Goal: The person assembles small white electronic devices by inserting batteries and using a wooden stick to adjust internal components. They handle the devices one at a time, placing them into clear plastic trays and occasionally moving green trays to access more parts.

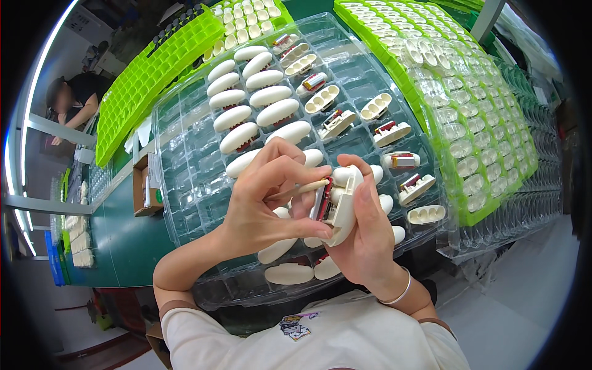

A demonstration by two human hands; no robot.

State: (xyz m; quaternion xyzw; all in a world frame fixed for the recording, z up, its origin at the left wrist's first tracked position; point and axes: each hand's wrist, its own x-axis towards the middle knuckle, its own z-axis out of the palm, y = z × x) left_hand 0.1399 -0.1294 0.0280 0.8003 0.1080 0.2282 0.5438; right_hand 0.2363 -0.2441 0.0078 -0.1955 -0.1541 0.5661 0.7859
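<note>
My right hand is closed around a white oval plastic housing, its hollow side turned left. A red circuit board with a silvery part sits at the housing's open side. Between the fingers of my left hand is a thin pale wooden stick, its tip at the top of the board. The left thumb touches the housing's lower end. Below both hands lies a clear compartment tray holding rows of white oval housings, several with red parts showing underneath. My hands hide some of them.
Open housings with boards and empty white shells lie along the tray's right side. Green trays stand far left, another green tray under clear covers at right. A cardboard box sits left; a person is farther off.
</note>
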